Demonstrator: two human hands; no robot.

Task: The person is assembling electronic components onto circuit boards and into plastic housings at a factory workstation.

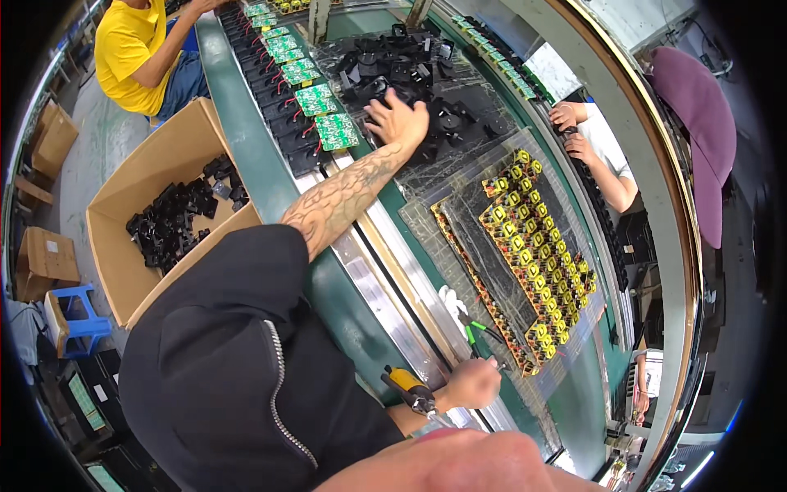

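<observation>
At six o'clock, a yellow-and-black tool [407, 380] is lying close to the right wrist, so a backward sweep could knock it. At five, the right hand [474, 383] is curling loosely; whether it is holding anything, one cannot tell. The green-handled pliers [470, 332] are sitting just beyond it, so a careless reach could catch them and scrape the coil boards [534, 256], which are standing in close rows at three o'clock.

Farther off, at twelve, the left hand [399, 121] is spreading its fingers wide over the black plastic parts [385, 61]. These are lying in a loose jumble on the worktop [338, 305], so a blind grab could bring up two or scatter others. At eleven, green circuit boards [336, 131] are trailing thin red wires [310, 131]; the forearm is passing near, and a snag could tug a joint loose.
</observation>
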